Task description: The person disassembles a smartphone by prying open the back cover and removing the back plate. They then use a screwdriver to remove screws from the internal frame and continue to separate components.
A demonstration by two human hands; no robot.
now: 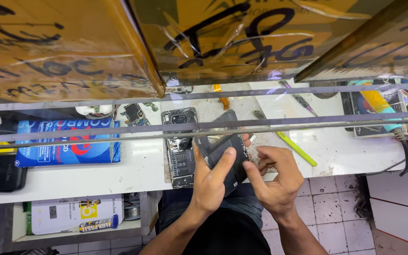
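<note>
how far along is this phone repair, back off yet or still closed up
Done: the opened phone lies on the white bench with its insides exposed. In hand: the left hand holds a flat black part, the right hand at its edge. Left: the phone is not yet closed up.

Flat black phone battery [223,158], tilted, held at the bench edge, just beside an opened phone [180,151]
</note>
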